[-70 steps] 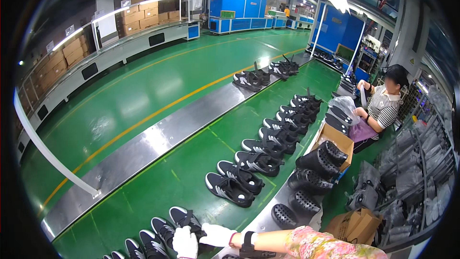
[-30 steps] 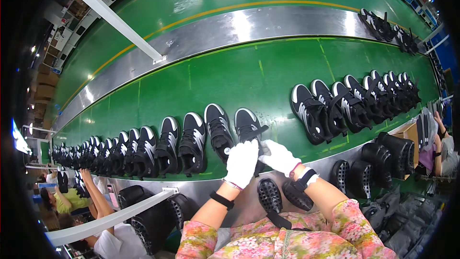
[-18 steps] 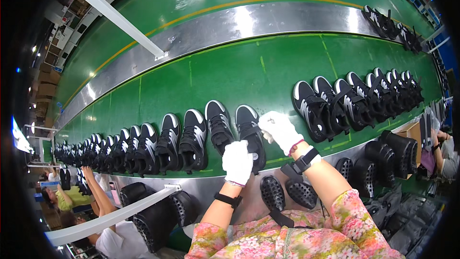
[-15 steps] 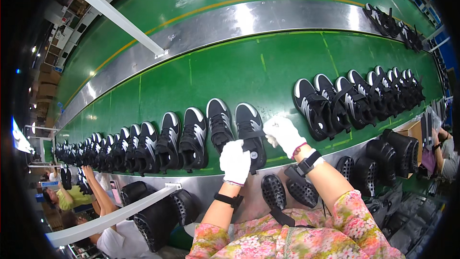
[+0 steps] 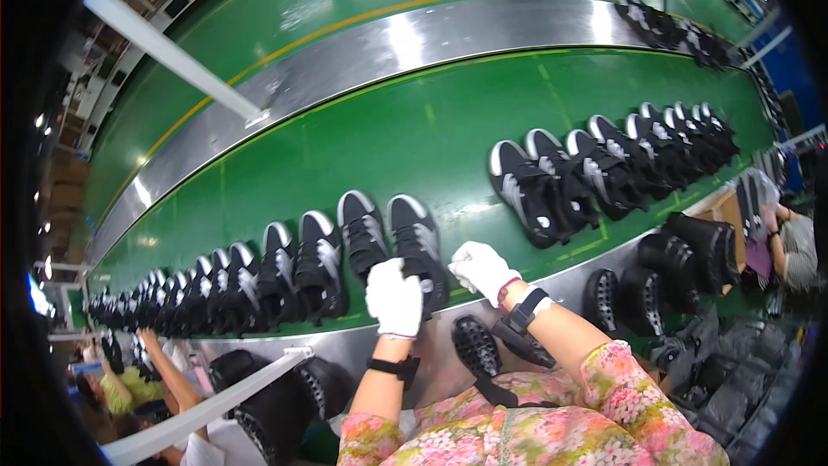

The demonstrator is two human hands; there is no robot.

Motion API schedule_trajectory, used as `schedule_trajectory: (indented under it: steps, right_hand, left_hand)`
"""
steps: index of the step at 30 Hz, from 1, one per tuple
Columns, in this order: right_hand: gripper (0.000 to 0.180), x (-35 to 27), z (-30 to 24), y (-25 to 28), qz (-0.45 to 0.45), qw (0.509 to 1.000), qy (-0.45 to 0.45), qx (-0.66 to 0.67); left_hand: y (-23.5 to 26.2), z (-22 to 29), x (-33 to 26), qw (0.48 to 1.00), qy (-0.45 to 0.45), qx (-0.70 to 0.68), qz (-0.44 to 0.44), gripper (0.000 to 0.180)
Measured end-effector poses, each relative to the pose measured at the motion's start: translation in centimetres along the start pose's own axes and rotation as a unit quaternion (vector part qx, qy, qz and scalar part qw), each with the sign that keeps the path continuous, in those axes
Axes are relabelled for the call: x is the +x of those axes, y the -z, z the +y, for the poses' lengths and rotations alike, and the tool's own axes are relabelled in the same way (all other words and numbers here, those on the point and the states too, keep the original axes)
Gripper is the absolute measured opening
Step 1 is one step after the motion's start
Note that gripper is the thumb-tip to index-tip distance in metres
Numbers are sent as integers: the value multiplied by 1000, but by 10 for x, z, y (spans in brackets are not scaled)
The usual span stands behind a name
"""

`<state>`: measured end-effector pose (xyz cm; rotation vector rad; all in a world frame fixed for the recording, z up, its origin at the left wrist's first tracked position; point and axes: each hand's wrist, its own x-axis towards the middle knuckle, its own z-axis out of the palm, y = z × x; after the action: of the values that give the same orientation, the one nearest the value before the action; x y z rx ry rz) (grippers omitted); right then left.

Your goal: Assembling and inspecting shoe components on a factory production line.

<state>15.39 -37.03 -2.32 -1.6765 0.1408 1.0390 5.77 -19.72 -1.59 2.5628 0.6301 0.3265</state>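
My left hand [image 5: 394, 298], in a white glove, is closed at the heel end of two black sneakers with silver-white toes. It covers part of the heel of the right one [image 5: 416, 229] and borders the left one [image 5: 360, 224]. What its fingers hold, if anything, is hidden. My right hand [image 5: 481, 270], also gloved in white, is curled just right of the right sneaker's heel. Its fingertips point toward that shoe, and I cannot make out anything in them. Dark bands circle both my wrists.
A long row of sneakers [image 5: 241, 280] runs left along the green belt [image 5: 345, 138]; another group [image 5: 595, 173] stands right. Black shoe lasts [image 5: 476, 345] lie along the metal near edge. A white post [image 5: 172, 52] rises beyond. Other people work at far left and right.
My right hand has drawn down from the sneaker's strap and now sits beside its heel. My left hand stays at the heel end. The whole view has shifted, moving the scene left.
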Motion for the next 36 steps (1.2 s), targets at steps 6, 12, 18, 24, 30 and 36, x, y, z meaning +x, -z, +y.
schedule_trajectory:
  steps: [6, 12, 18, 24, 30, 36]
  right_hand:
    - [14, -67, -36, 81, 258, 816, 269, -442]
    - [51, -84, 1, 172, 263, 817, 212, -468]
    - [41, -69, 2, 153, 196, 801, 195, -531]
    - [32, -76, 5, 92, 171, 803, 246, -515]
    - [28, -113, -1, 54, 180, 800, 237, -520]
    - [20, -168, 57, 33, -23, 778, 391, -491]
  left_hand:
    - [6, -14, 8, 998, 31, 13, 47, 32]
    - [-3, 4, 9, 995, -55, 24, 86, 39]
    - [28, 20, -41, 991, -94, -24, 96, 29]
    - [19, 22, -108, 996, -33, -74, -37, 27]
    - [13, 29, -134, 966, 87, -109, -217, 40]
    - [5, 29, -139, 942, 109, -106, -300, 60]
